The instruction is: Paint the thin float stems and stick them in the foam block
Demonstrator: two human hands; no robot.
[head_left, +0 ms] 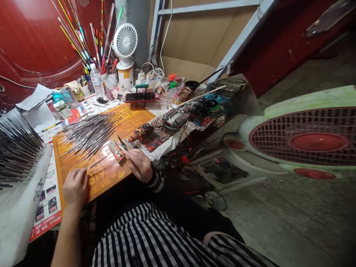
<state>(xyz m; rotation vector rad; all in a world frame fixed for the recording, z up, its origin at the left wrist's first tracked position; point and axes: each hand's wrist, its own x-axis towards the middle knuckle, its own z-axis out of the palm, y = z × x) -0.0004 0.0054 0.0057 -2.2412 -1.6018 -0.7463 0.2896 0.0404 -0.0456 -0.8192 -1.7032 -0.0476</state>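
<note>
My left hand rests on the orange board, its fingers pinched on the near end of a thin dark stick. That stick slants up to the right towards a small paint-crusted block. In my right hand is a slim pen-like tool with a dark pointed tip; whether it is a brush or a knife I cannot tell. The fingers are closed round its shaft, right beside the block. Beyond both hands a loose pile of thin dark sticks lies on the board.
At the left, a white foam block carries rows of dark sticks. A white fan, a water bottle and a phone stand at the back. Paint-stained clutter covers the right side. A larger fan stands on the floor.
</note>
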